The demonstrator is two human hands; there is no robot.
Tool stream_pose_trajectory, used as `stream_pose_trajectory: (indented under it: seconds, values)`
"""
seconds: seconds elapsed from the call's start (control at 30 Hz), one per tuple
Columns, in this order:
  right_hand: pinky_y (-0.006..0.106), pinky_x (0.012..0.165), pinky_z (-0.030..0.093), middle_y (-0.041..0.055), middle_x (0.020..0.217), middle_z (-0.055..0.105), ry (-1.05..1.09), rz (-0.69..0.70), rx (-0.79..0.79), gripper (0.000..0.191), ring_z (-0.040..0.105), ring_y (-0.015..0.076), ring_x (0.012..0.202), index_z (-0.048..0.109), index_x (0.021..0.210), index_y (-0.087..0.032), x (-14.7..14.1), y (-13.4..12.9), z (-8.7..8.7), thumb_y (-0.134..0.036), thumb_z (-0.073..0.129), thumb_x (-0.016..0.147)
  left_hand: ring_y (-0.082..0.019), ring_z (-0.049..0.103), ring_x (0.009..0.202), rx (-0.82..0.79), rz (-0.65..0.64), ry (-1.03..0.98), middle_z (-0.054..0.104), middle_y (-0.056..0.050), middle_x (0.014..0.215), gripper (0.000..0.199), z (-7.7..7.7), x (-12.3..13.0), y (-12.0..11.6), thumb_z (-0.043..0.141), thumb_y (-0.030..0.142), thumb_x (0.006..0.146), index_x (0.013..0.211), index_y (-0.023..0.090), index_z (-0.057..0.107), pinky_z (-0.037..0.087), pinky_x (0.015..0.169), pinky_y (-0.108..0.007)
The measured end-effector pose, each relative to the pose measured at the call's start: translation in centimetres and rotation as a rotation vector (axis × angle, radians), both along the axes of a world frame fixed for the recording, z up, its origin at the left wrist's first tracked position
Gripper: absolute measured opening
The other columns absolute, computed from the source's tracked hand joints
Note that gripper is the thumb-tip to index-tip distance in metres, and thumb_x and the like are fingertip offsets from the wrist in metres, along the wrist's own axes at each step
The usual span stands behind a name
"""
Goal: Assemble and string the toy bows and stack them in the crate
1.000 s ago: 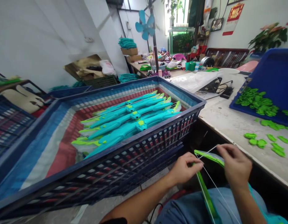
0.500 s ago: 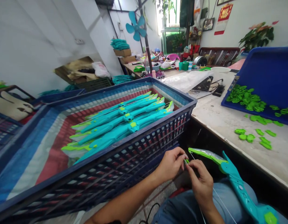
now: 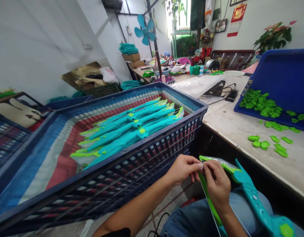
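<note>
A teal toy bow with lime-green limbs lies across my lap. One green limb with a clear panel points up beyond my hands; a second green limb runs beneath my right hand. White string stretches down past my right wrist. My left hand is closed, its thumb and forefinger pinching a small white loop of string. Touching it, my right hand is closed in a pinch at the tip of the second limb. Fingers partly hide that tip.
On my left stands a large blue plastic crate, lined with striped sheeting, holding several similar bows. To the right, a worktable carries loose green parts and a blue bin of more. The table edge runs close beside my lap.
Both hands have shifted slightly right and closer together. The green limb beneath my right hand now shows at length. The view has turned a little left.
</note>
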State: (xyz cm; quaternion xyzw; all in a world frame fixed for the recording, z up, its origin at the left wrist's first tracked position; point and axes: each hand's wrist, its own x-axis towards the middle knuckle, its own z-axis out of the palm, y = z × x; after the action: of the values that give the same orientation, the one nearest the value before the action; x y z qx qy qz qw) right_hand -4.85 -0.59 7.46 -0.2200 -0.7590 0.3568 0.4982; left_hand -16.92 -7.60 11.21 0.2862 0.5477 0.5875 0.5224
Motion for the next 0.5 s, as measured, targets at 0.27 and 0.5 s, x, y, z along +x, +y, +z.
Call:
stream_pose_trajectory:
  seconds: [0.27,0.5]
  values:
    - [0.034,0.075,0.056,0.0064,0.090,0.068,-0.037,0.029,0.082,0.015,0.066,0.0196,0.082,0.069,0.096,-0.021,0.4,-0.1,0.0,-0.022,0.056,0.089,-0.010,0.056,0.043,-0.012,0.104,-0.072,0.061,0.000,0.058,0.040,-0.3,1.2,0.4,0.074,0.048,0.058,0.070,0.011,0.061,0.042,0.038,-0.019]
    - [0.032,0.075,0.057,0.0050,0.092,0.069,-0.041,0.043,0.237,0.019,0.067,0.0182,0.083,0.070,0.100,-0.024,1.1,0.7,0.7,-0.017,0.058,0.088,-0.011,0.057,0.047,-0.064,0.170,-0.126,0.060,0.001,0.055,0.030,0.2,1.5,1.2,0.072,0.038,0.056,0.064,0.012,0.059,0.045,0.044,-0.020]
